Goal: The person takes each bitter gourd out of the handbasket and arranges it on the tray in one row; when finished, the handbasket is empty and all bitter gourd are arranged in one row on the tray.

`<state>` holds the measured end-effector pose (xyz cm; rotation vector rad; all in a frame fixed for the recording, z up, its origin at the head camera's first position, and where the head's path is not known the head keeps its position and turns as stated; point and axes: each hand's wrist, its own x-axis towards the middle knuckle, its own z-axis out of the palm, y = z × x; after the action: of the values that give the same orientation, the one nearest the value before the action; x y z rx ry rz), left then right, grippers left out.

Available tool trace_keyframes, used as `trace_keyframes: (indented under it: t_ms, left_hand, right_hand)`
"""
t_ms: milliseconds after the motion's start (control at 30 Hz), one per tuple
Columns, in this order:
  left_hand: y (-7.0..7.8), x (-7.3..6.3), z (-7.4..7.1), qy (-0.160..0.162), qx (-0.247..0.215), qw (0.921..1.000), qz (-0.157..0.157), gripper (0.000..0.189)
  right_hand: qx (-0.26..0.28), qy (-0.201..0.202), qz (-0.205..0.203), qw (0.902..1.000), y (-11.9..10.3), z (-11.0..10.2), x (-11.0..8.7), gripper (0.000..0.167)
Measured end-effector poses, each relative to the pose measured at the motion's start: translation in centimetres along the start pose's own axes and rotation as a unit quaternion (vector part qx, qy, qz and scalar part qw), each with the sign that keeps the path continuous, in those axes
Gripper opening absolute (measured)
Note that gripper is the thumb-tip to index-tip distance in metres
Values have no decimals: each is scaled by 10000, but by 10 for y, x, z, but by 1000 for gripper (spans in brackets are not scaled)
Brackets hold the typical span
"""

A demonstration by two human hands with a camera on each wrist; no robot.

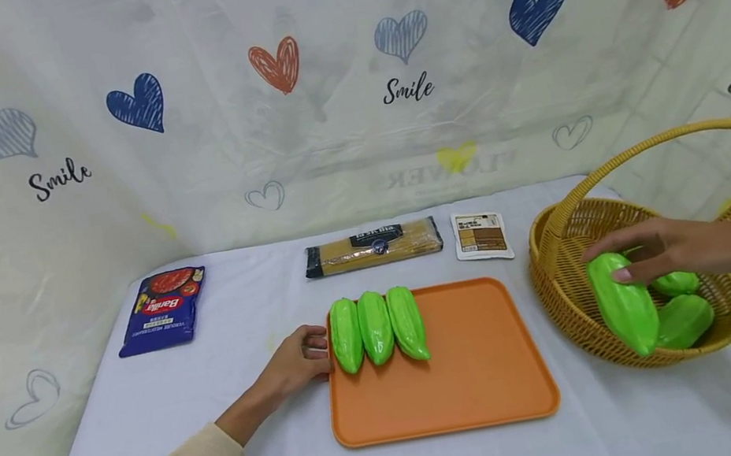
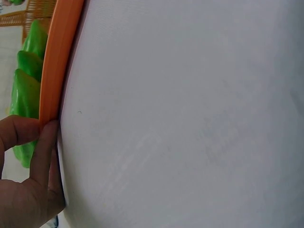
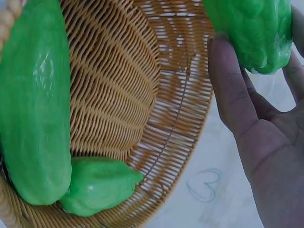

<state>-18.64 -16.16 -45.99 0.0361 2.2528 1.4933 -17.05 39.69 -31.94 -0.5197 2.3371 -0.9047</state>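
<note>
My right hand (image 1: 678, 250) holds a bright green, ridged bitter melon (image 1: 625, 306) above the near part of a wicker basket (image 1: 568, 307), thumb on one side and fingers on the other. More bitter melons (image 3: 35, 104) lie inside the basket. At the tray's left edge, my left hand (image 1: 300, 358) pinches the rim of an orange tray (image 1: 461, 380). The left wrist view shows thumb and finger on either side of that orange rim (image 2: 54, 71). On the tray's upper left, three bitter melons (image 1: 376, 327) lie side by side, their tips pointing toward me.
Behind the tray lie a pack of spaghetti (image 1: 376, 248) and a small white-and-brown packet (image 1: 482, 236). A blue Barilla pouch (image 1: 163, 309) rests at the back left. The basket's tall handle (image 1: 666, 134) arches over it. A patterned white curtain (image 1: 351, 134) stands behind the table.
</note>
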Motion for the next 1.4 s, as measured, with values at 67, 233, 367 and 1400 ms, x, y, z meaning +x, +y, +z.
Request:
trace_keyframes:
  t_ms: [67,233,367,1400]
  left_hand:
    - [0,0,0,2,-14,10000,5,67]
    - [1,-1,0,-6,-28,10000,12,67]
    - [1,-1,0,-5,-45,10000,10,67]
    - [0,-2,1,8,-13,10000,66,67]
  right_hand:
    - [28,-3,-62,10000,-2,2,1,43]
    - [237,-109,-219,9994,-5,8,3,44]
    - [346,-136,-238,9990,-6,14,6,44]
    - [-68,15,-711,9974,-29,47,26,46]
